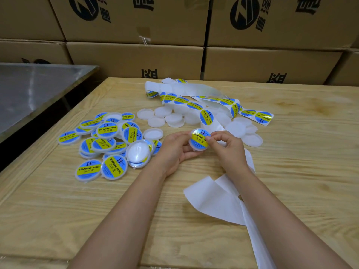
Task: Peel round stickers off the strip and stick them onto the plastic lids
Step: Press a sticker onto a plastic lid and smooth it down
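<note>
Both hands meet mid-table: left hand (175, 145) cups lid (198, 147) from the left, right hand (226, 144) pinching sticker (200, 137) down on top.

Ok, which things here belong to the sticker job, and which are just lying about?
Job: held lid, gripped by left hand and pinched by right hand; sticker strip; plain lids; labelled lids; spent backing paper.
Lying about: cardboard boxes; metal table.
</note>
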Demonstrator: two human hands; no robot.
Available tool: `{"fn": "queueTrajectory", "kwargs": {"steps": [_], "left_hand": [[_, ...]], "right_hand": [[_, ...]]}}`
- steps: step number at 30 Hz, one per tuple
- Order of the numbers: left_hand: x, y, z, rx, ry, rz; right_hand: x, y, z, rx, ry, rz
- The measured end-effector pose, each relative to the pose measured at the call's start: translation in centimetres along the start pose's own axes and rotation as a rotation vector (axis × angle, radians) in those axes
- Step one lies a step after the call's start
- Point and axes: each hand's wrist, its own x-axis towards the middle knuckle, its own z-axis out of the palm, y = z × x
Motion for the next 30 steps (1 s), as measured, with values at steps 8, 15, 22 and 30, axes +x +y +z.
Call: {"fn": "queueTrajectory", "kwargs": {"steps": [8,15,22,30], "left_hand": [[-0.1,-0.4,0.0,0.068,0.011,0.058],[-0.2,-0.6,0.2,0.139,0.062,0.107],[-0.3,-0.9,0.8,0.246,0.121,0.195],[-0.4,-1.4,1.5,0.258,0.149,0.283]], "right_hand": [[-0.1,-0.3,0.0,-0.062,-0.002,-0.01],[-0.3,-0.3,0.2,-0.152,0.039,-0.004],[-0.3,-0.1,0.5,-0.271,0.132,0.011],[-0.3,-0.3,0.4,-0.309,0.221,0.005]]}}
